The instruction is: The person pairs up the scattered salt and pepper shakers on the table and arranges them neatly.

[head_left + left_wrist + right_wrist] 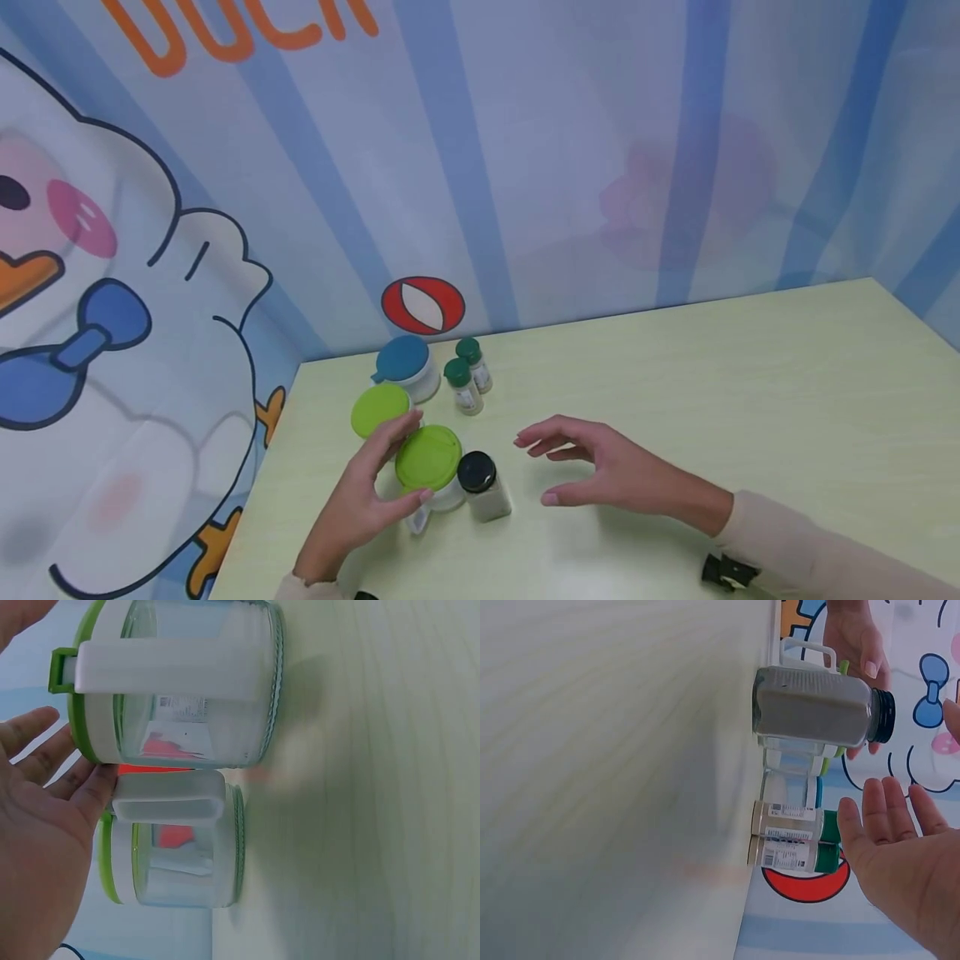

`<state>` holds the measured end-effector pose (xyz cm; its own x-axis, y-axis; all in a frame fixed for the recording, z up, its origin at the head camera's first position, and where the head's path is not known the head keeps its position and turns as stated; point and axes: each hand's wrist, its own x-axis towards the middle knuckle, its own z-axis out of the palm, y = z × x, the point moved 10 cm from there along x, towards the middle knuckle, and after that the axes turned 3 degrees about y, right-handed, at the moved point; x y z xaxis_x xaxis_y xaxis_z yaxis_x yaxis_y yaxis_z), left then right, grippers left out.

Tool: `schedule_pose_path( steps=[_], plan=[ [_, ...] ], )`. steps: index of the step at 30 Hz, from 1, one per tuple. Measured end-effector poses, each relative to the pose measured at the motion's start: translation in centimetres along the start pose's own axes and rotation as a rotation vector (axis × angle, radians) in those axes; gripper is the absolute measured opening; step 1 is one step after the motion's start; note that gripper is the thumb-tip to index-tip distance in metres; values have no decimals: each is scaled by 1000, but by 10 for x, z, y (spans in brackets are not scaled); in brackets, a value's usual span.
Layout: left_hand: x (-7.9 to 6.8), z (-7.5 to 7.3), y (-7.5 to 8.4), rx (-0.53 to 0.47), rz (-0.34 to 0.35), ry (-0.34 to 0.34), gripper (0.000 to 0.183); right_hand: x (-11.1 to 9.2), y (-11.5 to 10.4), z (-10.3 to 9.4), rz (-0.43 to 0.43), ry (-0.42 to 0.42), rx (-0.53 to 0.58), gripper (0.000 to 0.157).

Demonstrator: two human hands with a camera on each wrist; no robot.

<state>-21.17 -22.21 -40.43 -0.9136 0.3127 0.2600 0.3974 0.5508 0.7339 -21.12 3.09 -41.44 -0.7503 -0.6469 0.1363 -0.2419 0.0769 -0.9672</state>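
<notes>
My left hand [356,504] spreads its thumb and fingers about a glass jar with a bright green lid [429,460]. In the left wrist view, the fingertips are right at the lid's edge, and the white handle [165,669] faces the camera. Right beside this jar stands a squarish bottle [489,502] with a black cap and greyish contents. To the right of the bottle, my right hand [603,468] hovers over the table, fingers loosely bent and thumb apart, holding nothing. Its palm shows in the right wrist view.
Behind the front jar stand a second green-lidded jar [381,408] and a blue-lidded one [403,360]. Two small labelled bottles with green caps [458,372] stand next to them. The pale table [712,383] meets a cartoon-printed backdrop [570,167] at the back and left.
</notes>
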Motion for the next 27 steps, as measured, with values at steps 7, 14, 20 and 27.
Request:
schedule_pose_path(
  steps=[7,14,20,27],
  plan=[
    [-1,0,1,30,-37,25,88,11,7,10,15,7,31,60],
    [-5,2,-1,22,-89,38,87,18,10,18,29,0,53,60],
    [-7,4,-2,27,-140,41,87,26,11,26,39,-15,43,63],
    [-9,13,-12,36,-261,13,90,33,12,34,47,-26,71,62]
  ],
)
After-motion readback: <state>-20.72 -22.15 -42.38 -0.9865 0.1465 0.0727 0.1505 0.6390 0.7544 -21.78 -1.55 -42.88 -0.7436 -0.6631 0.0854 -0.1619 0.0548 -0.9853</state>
